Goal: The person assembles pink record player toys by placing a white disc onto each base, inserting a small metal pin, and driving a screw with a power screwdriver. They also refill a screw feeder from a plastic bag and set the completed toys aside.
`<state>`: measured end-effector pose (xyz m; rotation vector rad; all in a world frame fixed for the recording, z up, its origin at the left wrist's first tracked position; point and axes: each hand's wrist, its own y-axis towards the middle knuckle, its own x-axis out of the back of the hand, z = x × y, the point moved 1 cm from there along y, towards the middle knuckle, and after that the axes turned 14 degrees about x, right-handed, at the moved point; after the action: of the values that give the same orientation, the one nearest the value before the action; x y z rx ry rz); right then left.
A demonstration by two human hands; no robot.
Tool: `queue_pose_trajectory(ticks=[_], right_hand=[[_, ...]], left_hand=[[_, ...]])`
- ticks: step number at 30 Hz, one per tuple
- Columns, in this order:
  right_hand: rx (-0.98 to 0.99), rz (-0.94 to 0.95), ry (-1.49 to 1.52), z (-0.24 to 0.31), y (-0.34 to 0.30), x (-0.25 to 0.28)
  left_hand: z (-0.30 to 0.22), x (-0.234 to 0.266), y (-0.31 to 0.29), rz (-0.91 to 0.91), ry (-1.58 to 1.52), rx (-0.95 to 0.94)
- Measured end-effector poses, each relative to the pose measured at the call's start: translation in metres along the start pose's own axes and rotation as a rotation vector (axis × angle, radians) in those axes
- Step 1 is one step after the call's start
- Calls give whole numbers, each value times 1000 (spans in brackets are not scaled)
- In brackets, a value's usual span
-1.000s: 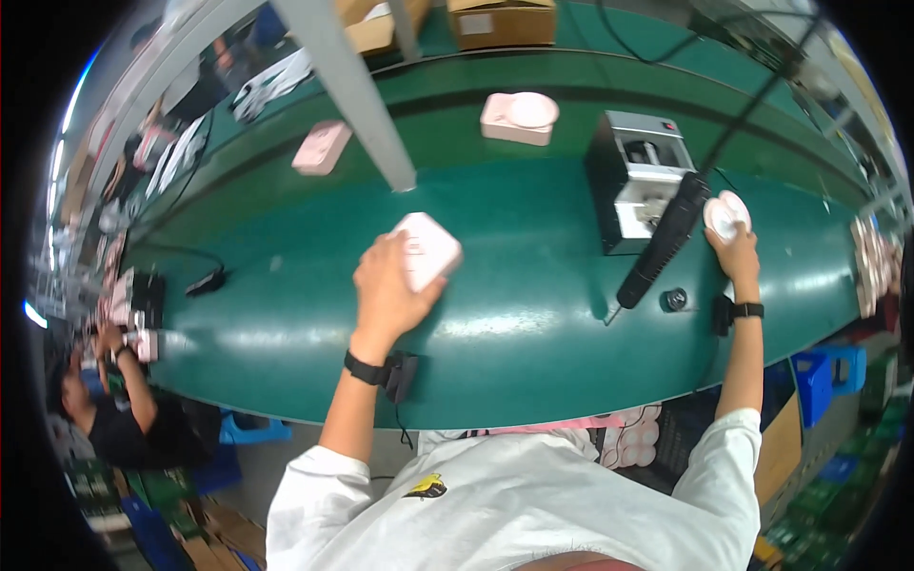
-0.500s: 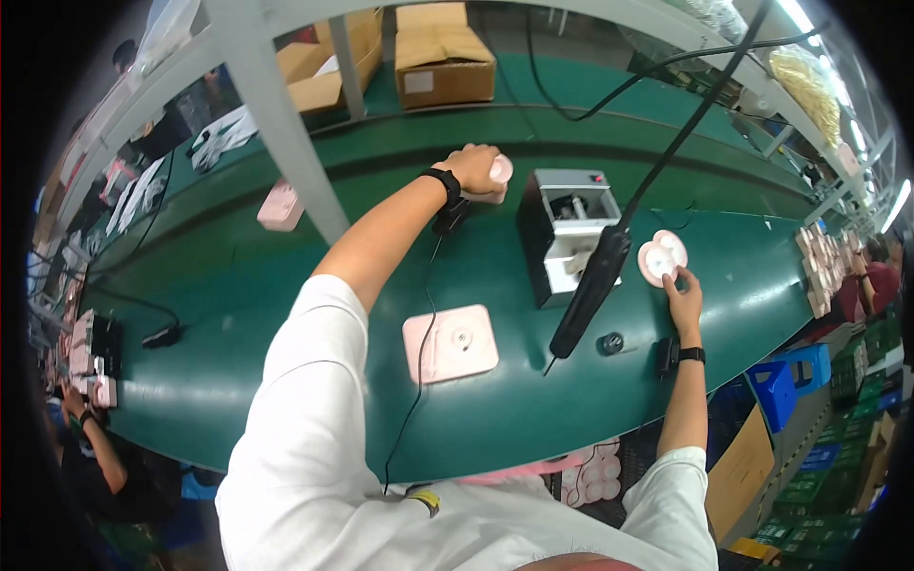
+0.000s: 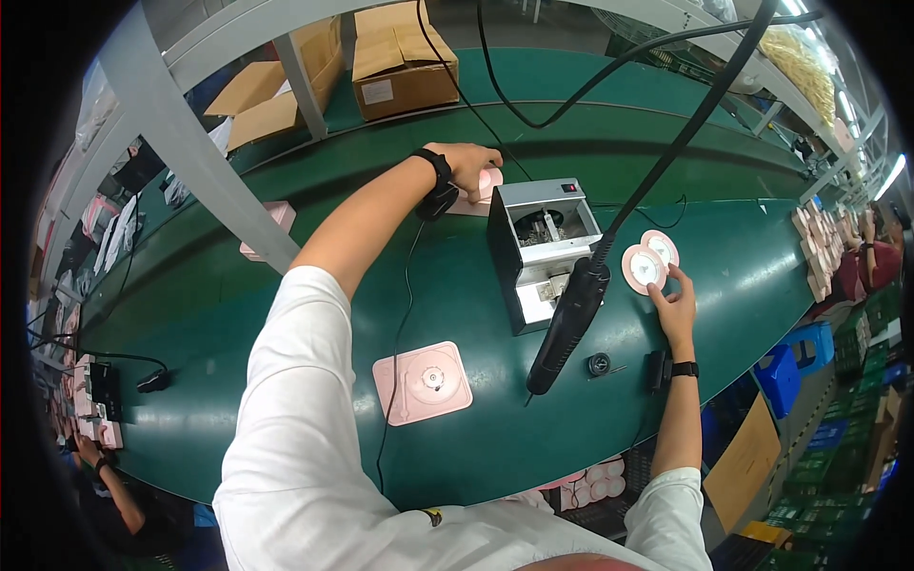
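My left hand (image 3: 465,169) reaches across the bench, thumb and fingers around a pink round disc (image 3: 489,182). The disc sits over a pink flat base (image 3: 468,206), partly hidden by my hand. To the right, my right hand (image 3: 676,309) has thumb and finger at the edge of a pink disc with a white centre (image 3: 644,270). A second pink disc (image 3: 665,247) lies overlapping behind it. Nearer me lies a pink square housing (image 3: 424,383) with a round hub; a thin cable crosses it.
A silver and black screw feeder (image 3: 545,247) stands between my hands. A black electric screwdriver (image 3: 568,328) hangs in front of it. A small dark round part (image 3: 599,364) lies nearby. A grey post (image 3: 205,143) rises at left; a cardboard box (image 3: 405,81) stands behind.
The disc at my left hand was tilted on edge and now lies flatter over the base. My right hand stays at the discs. The whole view has shifted somewhat.
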<state>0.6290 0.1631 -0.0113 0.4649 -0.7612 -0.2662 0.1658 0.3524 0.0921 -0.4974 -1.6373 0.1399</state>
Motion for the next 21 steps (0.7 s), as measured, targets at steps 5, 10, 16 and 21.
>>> queue_pose_trajectory(ticks=[5,10,16,21], right_hand=[[185,200,-300,21,2,-6],[191,186,-318,11,-20,-8],[256,125,-345,22,-16,-14],[249,-43,-282,-9,-14,-3]], left_hand=[[7,-14,3,-41,-64,-77],[13,-17,-27,-264,-173,162],[140,-76,-74,-1262,-22,848],[110,-50,-144,-669,-78,1212]])
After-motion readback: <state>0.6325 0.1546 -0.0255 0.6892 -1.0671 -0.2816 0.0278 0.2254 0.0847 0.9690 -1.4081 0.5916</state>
